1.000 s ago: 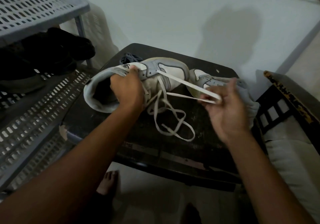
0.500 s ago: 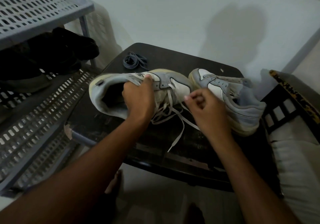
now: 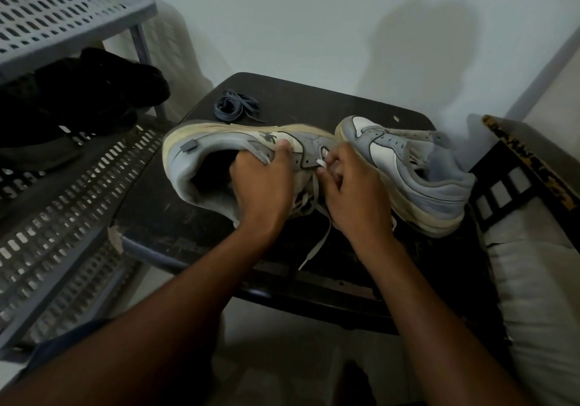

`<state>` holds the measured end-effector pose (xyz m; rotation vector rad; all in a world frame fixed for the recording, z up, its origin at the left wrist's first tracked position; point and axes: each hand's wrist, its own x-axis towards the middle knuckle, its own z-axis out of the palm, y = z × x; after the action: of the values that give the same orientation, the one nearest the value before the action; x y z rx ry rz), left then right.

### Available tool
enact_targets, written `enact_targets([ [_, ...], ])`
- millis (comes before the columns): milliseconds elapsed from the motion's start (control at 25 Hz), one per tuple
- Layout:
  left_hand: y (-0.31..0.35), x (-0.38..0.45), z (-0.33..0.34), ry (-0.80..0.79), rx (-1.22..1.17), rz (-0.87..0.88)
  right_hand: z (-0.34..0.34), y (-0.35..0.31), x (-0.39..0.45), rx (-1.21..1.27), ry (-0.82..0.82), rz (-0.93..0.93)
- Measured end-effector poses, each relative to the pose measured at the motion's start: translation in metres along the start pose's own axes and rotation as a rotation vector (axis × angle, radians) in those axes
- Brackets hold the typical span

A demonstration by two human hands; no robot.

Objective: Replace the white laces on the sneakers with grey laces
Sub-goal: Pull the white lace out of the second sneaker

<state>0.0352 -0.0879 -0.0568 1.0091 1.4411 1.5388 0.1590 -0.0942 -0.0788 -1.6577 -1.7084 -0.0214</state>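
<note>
Unlacing first sneaker (image 3: 219, 161): left hand (image 3: 263, 183) grips its collar, right hand (image 3: 351, 186) pinches white lace (image 3: 321, 162) at eyelet; grey laces (image 3: 235, 109) unused on table (image 3: 314, 101).

Dark table (image 3: 361, 110) carries two sneakers (image 3: 417, 179), grey laces (image 3: 237, 109).

Pale wall (image 3: 314, 23), grey perforated rack (image 3: 62, 7)
</note>
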Motion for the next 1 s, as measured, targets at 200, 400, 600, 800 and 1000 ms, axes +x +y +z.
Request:
enact_targets([
  [200,0.002,-0.005,0.001,0.023,0.032,0.024,-0.009,-0.018,0.003,0.116,0.171,-0.097],
  [400,0.004,0.007,-0.001,0.071,0.015,-0.051,-0.066,-0.029,0.011,0.423,0.737,-0.196],
  [600,0.005,-0.002,0.0,0.077,0.002,-0.057,-0.024,0.003,-0.001,0.224,0.088,0.07],
  [800,0.001,-0.012,0.005,0.036,0.057,0.038,-0.006,-0.002,-0.002,0.16,0.019,0.006],
  [1000,-0.002,-0.013,0.003,0.027,0.083,0.073,-0.006,-0.014,0.002,0.179,0.156,0.016],
])
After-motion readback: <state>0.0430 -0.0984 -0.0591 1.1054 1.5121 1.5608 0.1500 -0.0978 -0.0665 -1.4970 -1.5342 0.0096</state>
